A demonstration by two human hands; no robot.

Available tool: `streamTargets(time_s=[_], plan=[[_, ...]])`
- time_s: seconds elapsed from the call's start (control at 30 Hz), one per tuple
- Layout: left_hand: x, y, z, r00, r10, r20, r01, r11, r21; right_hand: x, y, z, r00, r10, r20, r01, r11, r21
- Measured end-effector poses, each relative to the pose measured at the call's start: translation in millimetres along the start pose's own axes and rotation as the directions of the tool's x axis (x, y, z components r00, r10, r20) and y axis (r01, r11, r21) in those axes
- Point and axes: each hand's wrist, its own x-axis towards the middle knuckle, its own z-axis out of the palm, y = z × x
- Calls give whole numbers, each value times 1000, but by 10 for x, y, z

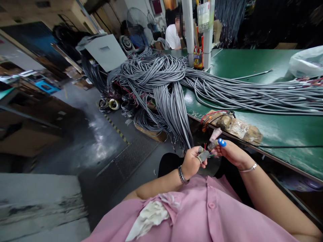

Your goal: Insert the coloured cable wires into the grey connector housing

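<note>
In front of my lap, my left hand (193, 162) is closed round the end of a grey cable (185, 129) that hangs down from the bench. Thin coloured wires (212, 153) fan out of that end toward my right hand (230, 153), whose fingers pinch them. Grey finger covers sit on some fingertips of both hands, and a blue cover (222, 142) is on a right fingertip. Just beyond the right hand is a small pale pink piece (215, 134); whether it touches the fingers, I cannot tell.
Many grey cables (156, 70) lie heaped on the green bench (234, 62) and spill over its left edge. A taped wooden block (234, 126) sits at the front edge. A white post (188, 30) rises behind; another person (173, 36) sits beyond. A plastic bag (308, 62) is at right.
</note>
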Motion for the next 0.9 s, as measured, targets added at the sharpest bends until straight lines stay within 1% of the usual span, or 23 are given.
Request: streamTargets(time_s=[0.07,0.13,0.3,0.37,0.43,0.5,0.57,0.6,0.67,0.77,0.83,0.9], plan=[[-22,-19,-6,1000,14,5,-14,999,40,-35,-46,-11,1000,-3,25,7,988,-154],[-34,-41,-6,999,32,16,-33,997,64,-47,-110,19,998,-23,53,36,965,-258],[-21,-100,-18,998,48,46,-53,993,107,-17,-189,96,993,-75,93,104,924,-368],[9,-135,-40,995,17,100,-31,990,138,-1,-173,115,989,-98,108,135,900,-415],[49,-173,-68,983,-38,180,5,983,181,9,-152,149,983,-127,129,175,849,-499],[88,-202,-97,966,-88,242,35,976,216,10,-144,200,975,-168,143,220,769,-599],[115,-207,-120,959,-116,257,60,974,216,-5,-150,250,967,-216,137,251,702,-667],[123,-200,-128,961,-121,248,71,977,201,-21,-154,265,963,-242,119,257,690,-677],[129,-172,-138,974,-110,197,81,986,148,-68,-150,267,955,-287,76,266,713,-648],[128,-135,-132,993,-82,80,76,995,68,-163,-71,219,949,-316,-9,265,812,-520],[126,-136,-113,997,-72,15,72,997,20,-217,44,202,952,-292,-89,229,877,-422],[123,-155,-84,998,-67,-13,66,997,-25,-245,185,232,957,-239,-166,171,923,-344]])
